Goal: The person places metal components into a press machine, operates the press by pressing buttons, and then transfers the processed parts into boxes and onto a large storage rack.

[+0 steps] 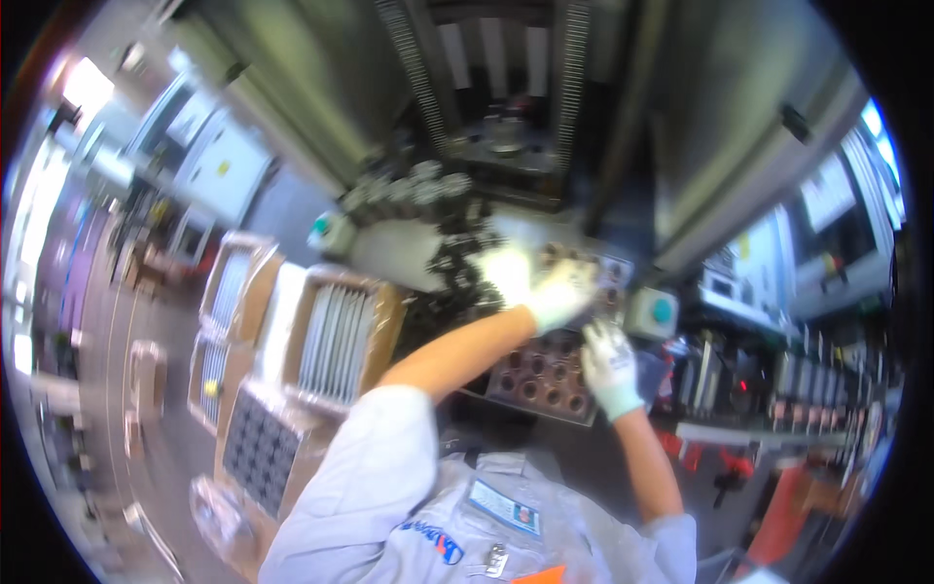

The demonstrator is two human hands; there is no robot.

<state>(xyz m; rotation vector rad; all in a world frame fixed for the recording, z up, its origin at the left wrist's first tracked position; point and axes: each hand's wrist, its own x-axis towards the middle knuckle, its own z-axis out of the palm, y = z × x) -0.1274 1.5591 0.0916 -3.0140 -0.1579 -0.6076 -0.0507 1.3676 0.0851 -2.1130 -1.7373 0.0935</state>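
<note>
My left hand [566, 292], in a white glove, reaches over the far part of a tray of copper-brown ring-shaped parts [555, 255]. Motion smears its fingers, so whether they grip a part does not show. Lower and to the right is my right hand [610, 365], also gloved, by the right edge of the nearer tray [540, 414]. Its fingers point away from me and look stretched out and apart, with nothing I can make out in them. Rows of round, hollow copper-brown parts [533, 375] fill this nearer tray.
Left of the trays lie a pile of dark metal parts [452, 263] and several silvery round parts [413, 185]. Control boxes with green buttons [333, 232] [654, 313] flank the work surface. Boxes of pale rods [336, 341] stand at left; a machine [504, 136] rises ahead.
</note>
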